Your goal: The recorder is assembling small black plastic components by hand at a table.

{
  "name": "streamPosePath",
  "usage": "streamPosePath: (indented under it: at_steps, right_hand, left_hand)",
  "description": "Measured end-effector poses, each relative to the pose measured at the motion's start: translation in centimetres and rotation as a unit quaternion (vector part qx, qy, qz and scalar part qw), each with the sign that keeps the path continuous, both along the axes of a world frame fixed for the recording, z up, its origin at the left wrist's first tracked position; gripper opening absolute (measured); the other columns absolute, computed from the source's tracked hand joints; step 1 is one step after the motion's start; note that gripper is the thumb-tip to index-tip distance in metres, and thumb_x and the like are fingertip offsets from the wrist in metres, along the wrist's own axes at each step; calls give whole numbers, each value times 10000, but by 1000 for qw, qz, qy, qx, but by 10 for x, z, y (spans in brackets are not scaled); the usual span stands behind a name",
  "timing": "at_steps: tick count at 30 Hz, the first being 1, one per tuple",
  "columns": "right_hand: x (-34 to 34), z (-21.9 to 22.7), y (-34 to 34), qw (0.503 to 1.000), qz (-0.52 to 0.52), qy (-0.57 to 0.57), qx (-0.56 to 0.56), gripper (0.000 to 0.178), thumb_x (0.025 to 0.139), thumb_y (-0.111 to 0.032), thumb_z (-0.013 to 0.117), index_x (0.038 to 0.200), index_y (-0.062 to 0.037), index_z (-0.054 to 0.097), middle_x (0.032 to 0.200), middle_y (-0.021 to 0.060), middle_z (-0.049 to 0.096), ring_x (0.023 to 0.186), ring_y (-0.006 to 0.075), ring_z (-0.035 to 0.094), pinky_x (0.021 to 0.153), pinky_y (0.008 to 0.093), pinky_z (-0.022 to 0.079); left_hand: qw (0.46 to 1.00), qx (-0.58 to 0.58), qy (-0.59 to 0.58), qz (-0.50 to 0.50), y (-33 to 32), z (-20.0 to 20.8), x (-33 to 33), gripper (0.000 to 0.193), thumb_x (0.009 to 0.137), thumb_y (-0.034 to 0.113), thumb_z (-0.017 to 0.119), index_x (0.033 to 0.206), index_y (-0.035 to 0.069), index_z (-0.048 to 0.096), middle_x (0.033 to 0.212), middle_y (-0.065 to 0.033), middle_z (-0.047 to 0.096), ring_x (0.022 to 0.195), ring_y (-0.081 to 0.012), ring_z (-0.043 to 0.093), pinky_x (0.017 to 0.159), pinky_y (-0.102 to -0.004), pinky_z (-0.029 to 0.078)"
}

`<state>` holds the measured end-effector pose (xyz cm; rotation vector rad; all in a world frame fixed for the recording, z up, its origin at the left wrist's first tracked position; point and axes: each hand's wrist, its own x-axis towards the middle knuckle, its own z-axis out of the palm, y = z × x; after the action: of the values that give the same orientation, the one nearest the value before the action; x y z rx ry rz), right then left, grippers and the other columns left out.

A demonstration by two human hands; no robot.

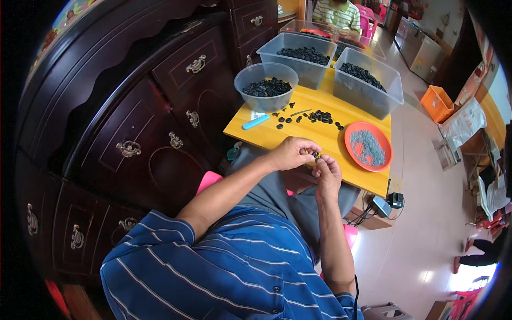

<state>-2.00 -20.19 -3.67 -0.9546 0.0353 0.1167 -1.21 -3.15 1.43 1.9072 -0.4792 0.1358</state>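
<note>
My left hand (294, 153) and my right hand (326, 172) meet just over the table's near edge. Thumb and fingers of both pinch one small round black part (316, 155), with a bit of yellow beside it. Its exact kind is too small to make out. Beyond my hands, a loose pile of similar black parts (321, 116) lies on the yellow wooden table (330, 140). To the right sits an orange-red plate (349, 141) with many small grey pieces (369, 149). A light blue, bar-shaped object (256, 122) and a thin dark stick (301, 112) lie farther left.
A round translucent bowl (246, 96) and two clear bins (266, 56) (392, 93) hold black parts at the back. Dark wooden cabinets (160, 106) line the left. Another person (346, 17) sits across. An orange crate (437, 104) stands on the floor; cables and a small box (381, 205) are by the table's right corner.
</note>
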Motion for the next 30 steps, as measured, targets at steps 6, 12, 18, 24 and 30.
streamPosePath:
  at_steps: [6, 12, 18, 24, 30]
  right_hand:
    - [0, 0, 0, 1000, 10, -4, 0, 143, 966, -66, 664, 1100, -32, 625, 907, 25, 660, 714, 78, 589, 593, 200, 448]
    - [0, 1, -1, 1000, 26, 1, -16, 134, 972, -97, 678, 1094, -54, 643, 904, 10, 674, 711, 70, 597, 603, 203, 472]
    - [0, 1, -5, 994, 95, 46, -22, 118, 1002, -159, 655, 1089, -81, 646, 872, -5, 683, 714, 81, 644, 637, 214, 528]
    - [1, 1, -7, 992, 93, 82, 23, 121, 1015, -211, 626, 1085, -114, 648, 907, -13, 687, 766, 91, 667, 680, 248, 558]
    - [5, -11, -10, 990, 111, 68, 51, 150, 1022, -254, 601, 1075, -123, 649, 935, -20, 687, 817, 102, 671, 760, 301, 576]
  left_hand:
    - [999, -12, 36, -25, 1, -5, 3, 269, 849, 45, 718, 1116, 18, 733, 907, -49, 737, 811, -99, 671, 756, -280, 549]
    - [1000, 11, 3, -23, 3, -2, 5, 269, 841, 69, 721, 1104, 15, 745, 907, -66, 743, 803, -119, 683, 755, -290, 550]
    - [995, 76, -29, -62, 10, 6, 10, 300, 815, 100, 741, 1106, 25, 746, 871, -72, 706, 766, -160, 675, 731, -315, 550]
    - [984, 165, -65, 19, -12, 25, -12, 433, 769, 172, 760, 1185, 77, 685, 1011, -107, 677, 872, -258, 688, 803, -386, 564]
    - [955, 235, -152, 98, -19, 8, -15, 325, 778, 181, 744, 1076, 71, 673, 1041, -119, 671, 971, -338, 672, 830, -437, 558]
